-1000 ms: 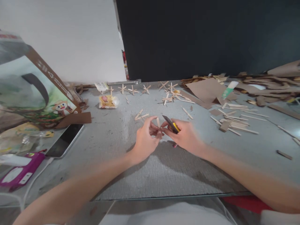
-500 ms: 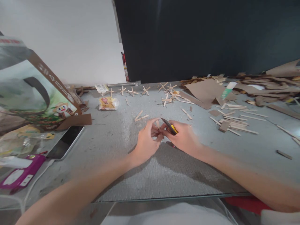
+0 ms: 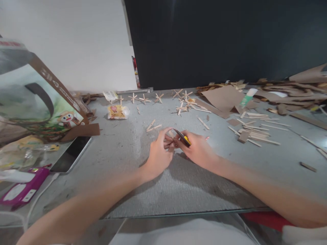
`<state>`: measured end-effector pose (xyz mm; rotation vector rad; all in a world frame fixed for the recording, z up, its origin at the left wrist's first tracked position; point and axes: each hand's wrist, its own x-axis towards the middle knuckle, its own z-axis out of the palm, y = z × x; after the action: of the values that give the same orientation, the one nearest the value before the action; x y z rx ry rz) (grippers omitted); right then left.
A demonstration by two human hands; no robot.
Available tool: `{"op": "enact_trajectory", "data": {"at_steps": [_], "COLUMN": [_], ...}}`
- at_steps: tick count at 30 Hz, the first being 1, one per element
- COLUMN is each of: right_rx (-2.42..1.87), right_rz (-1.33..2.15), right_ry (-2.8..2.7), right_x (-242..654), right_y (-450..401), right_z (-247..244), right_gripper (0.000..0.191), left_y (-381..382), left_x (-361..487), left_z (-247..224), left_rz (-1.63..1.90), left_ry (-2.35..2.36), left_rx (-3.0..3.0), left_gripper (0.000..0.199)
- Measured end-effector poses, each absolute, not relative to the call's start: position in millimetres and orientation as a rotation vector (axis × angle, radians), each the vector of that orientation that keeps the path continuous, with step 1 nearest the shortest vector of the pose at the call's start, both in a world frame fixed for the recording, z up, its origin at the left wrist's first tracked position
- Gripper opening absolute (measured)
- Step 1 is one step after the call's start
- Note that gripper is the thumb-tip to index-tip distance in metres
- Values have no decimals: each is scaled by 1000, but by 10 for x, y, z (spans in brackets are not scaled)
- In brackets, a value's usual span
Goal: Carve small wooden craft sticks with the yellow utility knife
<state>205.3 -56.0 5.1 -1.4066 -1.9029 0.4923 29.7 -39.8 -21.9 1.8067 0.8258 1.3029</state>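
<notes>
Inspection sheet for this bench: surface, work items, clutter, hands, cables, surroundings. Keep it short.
Surface: grey table, specked with debris
Work items: knife; short stick; loose sticks at right; crossed sticks at back
Clutter: phone, purple device, box, packet, cardboard
Hands: left hand pinches short stick; right hand holds knife
Cables: white cable by phone
Surroundings: white wall, black panel behind

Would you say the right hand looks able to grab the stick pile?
Probably not: the right hand already holds a cutter, though nothing seems to block the way to the stick pile.
</notes>
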Motion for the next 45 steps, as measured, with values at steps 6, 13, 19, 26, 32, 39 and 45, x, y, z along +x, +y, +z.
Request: {"op": "enact_trajectory", "data": {"at_steps": [6, 13, 19, 26, 32, 39, 45], "right_rx": [-1407, -1412, -1444, -1419, -1424, -1430, -1414], "right_rz": [560, 484, 501, 538, 610, 643, 624], "right_ry": [-1931, -1971, -1982, -1999, -1983, -1976, -1994], "right_x": [2065, 2072, 2040, 2048, 2057, 2065, 2075], "right_y": [-552, -539, -568, -577, -556, -535, -528], "right_z": [62, 61, 94, 91, 104, 145, 152], "right_gripper": [23, 21, 22, 23, 18, 18, 17], "left_y": [-370, -362, -346, -364, -275, -226, -217], "left_x": [302, 318, 315, 303, 294, 306, 307], "left_z": [-228, -204, -201, -187, -196, -246, -259], "left_rz": [1308, 1255, 1249, 1242, 1250, 1227, 1236], "left_ry": [808, 759, 794, 806, 754, 732, 719], "left_rx": [1765, 1718, 1783, 1776, 1682, 1615, 1601], "left_gripper": [44, 38, 44, 40, 44, 46, 48]}}
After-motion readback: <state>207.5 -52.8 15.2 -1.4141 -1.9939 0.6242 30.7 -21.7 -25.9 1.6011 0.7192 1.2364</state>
